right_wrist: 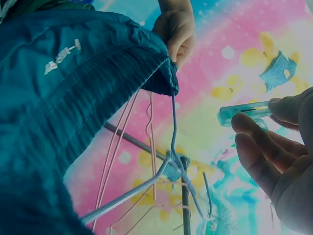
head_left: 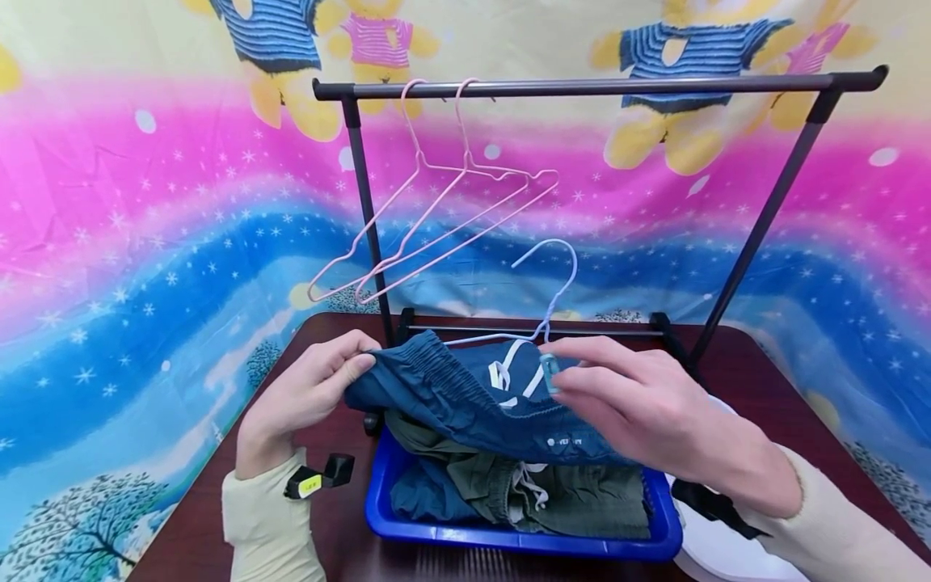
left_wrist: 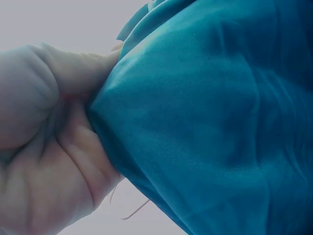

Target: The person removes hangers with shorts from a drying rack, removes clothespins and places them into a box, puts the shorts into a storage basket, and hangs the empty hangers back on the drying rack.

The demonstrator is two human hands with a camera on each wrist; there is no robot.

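A pair of dark blue drawstring shorts or trousers (head_left: 436,388) hangs spread over the blue basket, overlapping a pale blue hanger (head_left: 575,267) whose hook stands upright. My left hand (head_left: 309,396) pinches the left corner of its elastic waistband between thumb and fingers; the left wrist view shows the blue cloth (left_wrist: 195,122) drawn to a point there. Over the waistband's right side, my right hand (head_left: 655,408) holds a translucent teal clothespin (right_wrist: 242,111) between thumb and fingertips. In the right wrist view the clothespin is apart from the fabric. White drawstrings (head_left: 500,376) show at the waist.
A blue basket (head_left: 524,540) on the dark red table (head_left: 189,517) contains a dark green garment (head_left: 596,497) and more blue cloth. Behind stands a black rack (head_left: 596,87) with two pink hangers (head_left: 396,202) on its left. A white object (head_left: 716,537) lies partly under my right arm.
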